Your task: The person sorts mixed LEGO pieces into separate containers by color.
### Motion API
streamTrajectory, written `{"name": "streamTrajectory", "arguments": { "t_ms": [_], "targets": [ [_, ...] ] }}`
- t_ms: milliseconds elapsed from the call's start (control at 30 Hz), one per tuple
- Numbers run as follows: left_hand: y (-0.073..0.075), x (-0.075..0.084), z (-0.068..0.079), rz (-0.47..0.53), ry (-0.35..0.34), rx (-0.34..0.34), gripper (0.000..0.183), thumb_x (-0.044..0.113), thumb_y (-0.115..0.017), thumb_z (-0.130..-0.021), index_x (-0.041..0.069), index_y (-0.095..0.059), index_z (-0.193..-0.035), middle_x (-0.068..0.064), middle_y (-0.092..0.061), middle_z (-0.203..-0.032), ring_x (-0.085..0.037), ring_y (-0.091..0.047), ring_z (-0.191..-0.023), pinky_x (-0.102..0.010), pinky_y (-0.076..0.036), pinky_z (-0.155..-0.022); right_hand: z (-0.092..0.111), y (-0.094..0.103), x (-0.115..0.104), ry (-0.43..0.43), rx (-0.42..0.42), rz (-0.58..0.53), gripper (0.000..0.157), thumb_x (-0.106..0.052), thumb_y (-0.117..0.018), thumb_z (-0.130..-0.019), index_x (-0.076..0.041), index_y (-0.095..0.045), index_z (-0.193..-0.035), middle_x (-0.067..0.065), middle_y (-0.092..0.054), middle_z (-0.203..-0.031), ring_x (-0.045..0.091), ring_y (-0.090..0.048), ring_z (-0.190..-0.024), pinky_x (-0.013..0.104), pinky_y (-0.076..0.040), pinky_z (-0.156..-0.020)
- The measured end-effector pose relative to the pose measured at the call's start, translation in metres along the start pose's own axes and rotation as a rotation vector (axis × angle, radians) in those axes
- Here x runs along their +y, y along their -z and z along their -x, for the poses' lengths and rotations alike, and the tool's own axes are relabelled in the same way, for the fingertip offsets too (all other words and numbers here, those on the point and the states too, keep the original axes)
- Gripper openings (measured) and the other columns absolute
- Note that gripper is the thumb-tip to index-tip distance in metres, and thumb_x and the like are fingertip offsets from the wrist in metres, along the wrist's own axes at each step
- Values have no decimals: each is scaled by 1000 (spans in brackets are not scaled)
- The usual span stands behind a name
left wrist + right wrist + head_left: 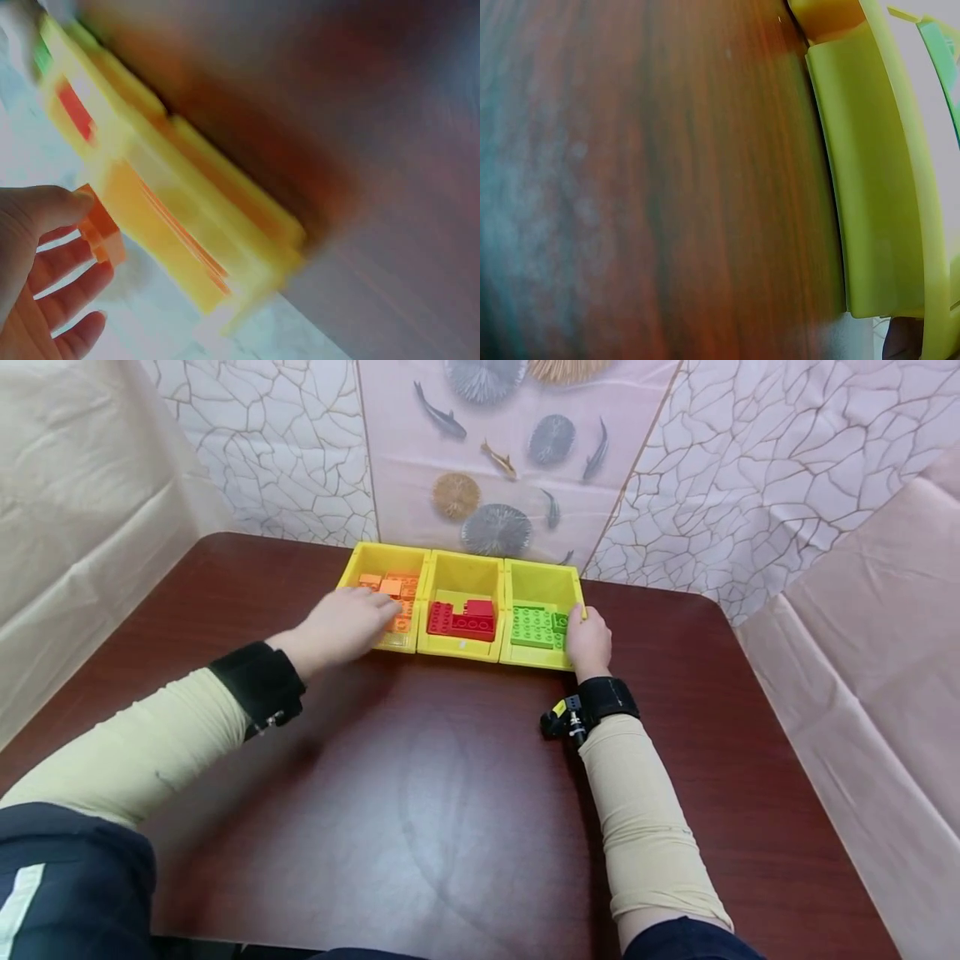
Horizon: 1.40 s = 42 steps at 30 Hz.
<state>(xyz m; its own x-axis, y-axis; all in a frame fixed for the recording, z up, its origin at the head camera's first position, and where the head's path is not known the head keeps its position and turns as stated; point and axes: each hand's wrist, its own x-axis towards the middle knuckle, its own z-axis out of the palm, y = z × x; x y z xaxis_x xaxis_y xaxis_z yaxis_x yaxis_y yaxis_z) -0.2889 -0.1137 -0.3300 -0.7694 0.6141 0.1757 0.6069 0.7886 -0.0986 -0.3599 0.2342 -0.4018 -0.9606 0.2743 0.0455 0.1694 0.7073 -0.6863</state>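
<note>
Three joined yellow bins stand in a row at the table's back. The left bin holds orange toy bricks, the middle bin red bricks, and the right bin green bricks. Over the left bin, my left hand pinches an orange brick between thumb and fingers, as the left wrist view shows. My right hand grips the outer side wall of the right bin. In the right wrist view only a bit of a finger shows beside that bin.
The bins rest on a dark red-brown table, close to its back edge. A patterned cloth hangs right behind them. Pale cloths hang on the left and right. A small camera sits at the right wrist.
</note>
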Motion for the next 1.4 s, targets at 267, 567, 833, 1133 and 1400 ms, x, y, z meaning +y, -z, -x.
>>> {"name": "streamTrajectory", "arguments": {
  "t_ms": [267,567,833,1133,1400],
  "targets": [
    [-15,-41,-11,-82,156,-162,32,4,-49,-93,1,-54,-125,-20,-54,-125,-37,-50,-111,-50,-40,-86,3,-4,2,0,2,-11,55,-47,-21,-99,-8,-50,-126,15,-52,-92,31,-49,-79,41,-40,-72],
    [-24,-54,-19,-30,206,-167,34,5,-44,-96,0,-50,-129,-21,-53,-124,-39,-48,-111,-52,-37,-89,2,1,-1,2,15,-7,55,-47,-20,-99,-7,-51,-123,15,-50,-90,31,-49,-78,40,-39,-71],
    [-43,-64,-15,155,181,-83,31,5,-47,-92,1,-56,-121,-19,-50,-128,-37,-43,-116,-51,-35,-95,5,1,1,13,9,-15,58,-48,-19,-99,-6,-51,-123,15,-50,-89,30,-49,-76,38,-39,-68],
    [-59,-64,-16,312,152,-32,36,4,-52,-90,-1,-55,-125,-19,-48,-132,-36,-36,-121,-45,-27,-104,7,8,5,2,-3,-20,58,-48,-20,-99,-7,-49,-128,15,-51,-92,30,-48,-76,37,-39,-69],
    [-56,-67,-13,308,179,-39,34,5,-50,-92,1,-56,-125,-16,-51,-127,-34,-35,-120,-45,-27,-104,8,4,4,6,0,-21,59,-49,-19,-99,-8,-48,-129,15,-50,-91,30,-49,-76,38,-40,-68]
  ]
}}
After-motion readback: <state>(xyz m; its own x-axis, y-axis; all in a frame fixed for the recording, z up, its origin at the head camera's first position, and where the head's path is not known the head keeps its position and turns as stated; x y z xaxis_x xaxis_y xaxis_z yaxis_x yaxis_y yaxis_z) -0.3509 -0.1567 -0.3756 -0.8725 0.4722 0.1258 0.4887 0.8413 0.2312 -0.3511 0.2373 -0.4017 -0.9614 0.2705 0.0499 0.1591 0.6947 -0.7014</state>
